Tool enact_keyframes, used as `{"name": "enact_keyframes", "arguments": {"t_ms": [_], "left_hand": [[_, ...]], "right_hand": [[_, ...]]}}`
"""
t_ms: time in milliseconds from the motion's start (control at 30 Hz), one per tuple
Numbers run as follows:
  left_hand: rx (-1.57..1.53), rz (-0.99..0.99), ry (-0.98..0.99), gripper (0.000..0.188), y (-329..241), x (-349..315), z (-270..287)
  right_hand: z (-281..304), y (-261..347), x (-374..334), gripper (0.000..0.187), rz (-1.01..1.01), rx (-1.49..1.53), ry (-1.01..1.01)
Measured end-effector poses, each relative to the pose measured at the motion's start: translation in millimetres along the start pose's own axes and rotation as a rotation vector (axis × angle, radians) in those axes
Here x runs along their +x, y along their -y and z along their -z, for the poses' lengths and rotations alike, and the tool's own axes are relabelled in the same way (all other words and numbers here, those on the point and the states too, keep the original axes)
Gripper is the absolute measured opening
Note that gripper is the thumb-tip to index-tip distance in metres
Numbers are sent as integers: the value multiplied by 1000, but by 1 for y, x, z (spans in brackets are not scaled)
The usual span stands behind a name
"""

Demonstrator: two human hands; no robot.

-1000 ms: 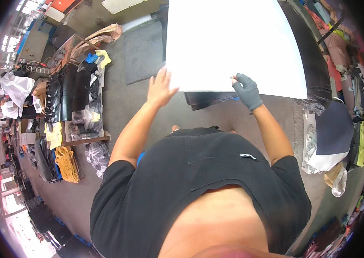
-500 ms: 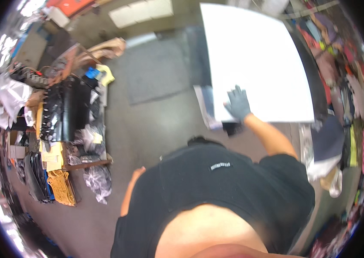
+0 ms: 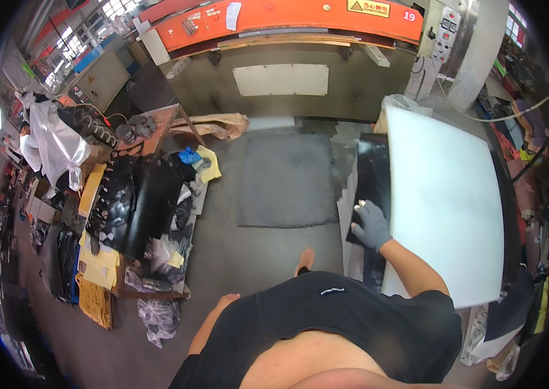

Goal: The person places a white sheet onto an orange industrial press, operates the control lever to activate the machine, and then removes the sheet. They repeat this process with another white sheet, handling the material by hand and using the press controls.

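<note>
My right hand (image 3: 371, 226), in a grey glove with bare fingertips, is at the left edge of a large white sheet (image 3: 446, 194). Its fingers are spread and reach left over a black sheet (image 3: 373, 172) that sticks out beside the white one. Whether the fingertips press on the black sheet, I cannot tell. The white sheet lies flat on top of a dark stack at my right. My left arm (image 3: 213, 322) is bent at my side, and its hand is hidden behind my body.
Ahead stands a large orange-topped machine (image 3: 274, 24), with a control box (image 3: 446, 35) at its right. A dark grey mat (image 3: 287, 181) lies on the floor before it. On the left, a table holds black sheets (image 3: 148, 207), a yellow cloth (image 3: 207, 165) and plastic bags. Piled coloured material lines the far right.
My right hand has slid from the white sheet's surface to its left edge. The view has tilted up, bringing in the orange machine.
</note>
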State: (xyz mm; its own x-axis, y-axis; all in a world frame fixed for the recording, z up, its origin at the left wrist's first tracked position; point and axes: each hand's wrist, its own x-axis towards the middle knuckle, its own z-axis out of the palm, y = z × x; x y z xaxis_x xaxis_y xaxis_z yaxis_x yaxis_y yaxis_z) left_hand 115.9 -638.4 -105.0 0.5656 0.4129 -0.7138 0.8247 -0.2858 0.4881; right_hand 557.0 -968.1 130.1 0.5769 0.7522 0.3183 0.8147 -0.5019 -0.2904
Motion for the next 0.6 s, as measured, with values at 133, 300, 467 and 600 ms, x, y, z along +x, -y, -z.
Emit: {"name": "enact_keyframes", "arguments": {"t_ms": [133, 300, 467, 600], "left_hand": [[58, -44, 18, 42, -3, 54, 58], [-299, 76, -178, 33, -36, 92, 118], [-549, 296, -165, 29, -76, 155, 126], [-180, 200, 58, 27, -97, 238, 164]], "right_hand": [[-25, 0, 78, 47, 77, 106, 23], [-15, -25, 202, 40, 239, 175, 39], [-5, -41, 311, 36, 194, 184, 113], [-26, -62, 403, 38, 208, 177, 63]]}}
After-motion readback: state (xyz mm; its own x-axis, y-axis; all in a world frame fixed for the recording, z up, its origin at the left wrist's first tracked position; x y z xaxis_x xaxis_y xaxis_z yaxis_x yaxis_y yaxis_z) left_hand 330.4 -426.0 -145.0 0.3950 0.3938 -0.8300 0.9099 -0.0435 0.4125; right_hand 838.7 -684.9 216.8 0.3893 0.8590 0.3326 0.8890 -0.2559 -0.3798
